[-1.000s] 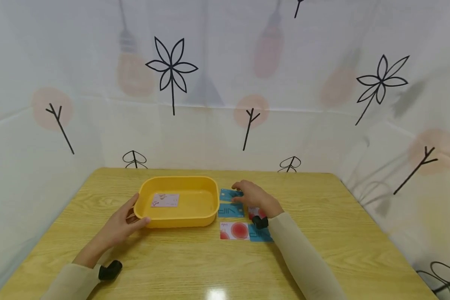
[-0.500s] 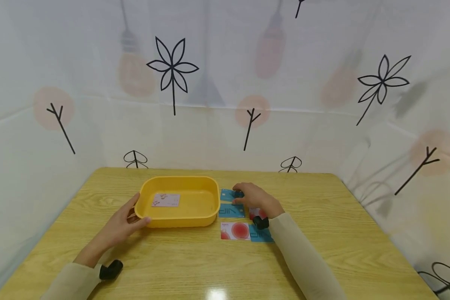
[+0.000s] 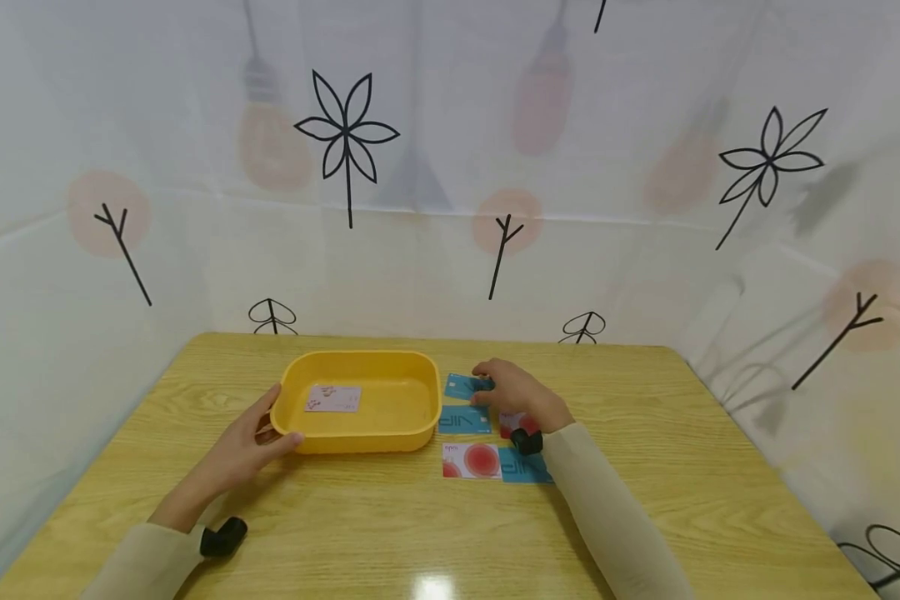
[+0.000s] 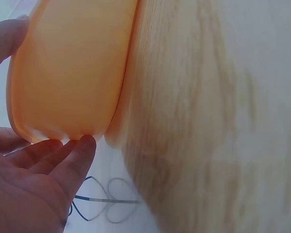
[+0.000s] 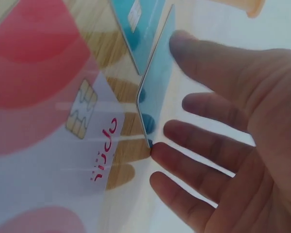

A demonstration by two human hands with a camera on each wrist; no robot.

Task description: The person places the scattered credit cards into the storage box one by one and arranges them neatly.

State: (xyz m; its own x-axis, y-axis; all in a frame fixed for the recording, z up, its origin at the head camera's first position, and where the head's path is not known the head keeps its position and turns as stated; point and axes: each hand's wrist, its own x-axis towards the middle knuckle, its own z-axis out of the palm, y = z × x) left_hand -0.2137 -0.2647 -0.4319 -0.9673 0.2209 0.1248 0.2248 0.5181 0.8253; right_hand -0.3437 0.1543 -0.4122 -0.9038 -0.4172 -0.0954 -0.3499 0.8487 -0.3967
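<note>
Right hand pinches blue card between thumb and fingers; left hand grips tray.

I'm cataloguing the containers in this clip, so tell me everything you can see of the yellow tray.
The yellow tray is shallow and oblong, with rounded corners and smooth walls that look like plastic. It sits open side up on the table, left of the loose cards. One pale printed card lies flat inside, toward its left end. The left hand grips that end, thumb at the near corner.

Wood-grain table: yellow tray, blue cards, red-white cards.
</note>
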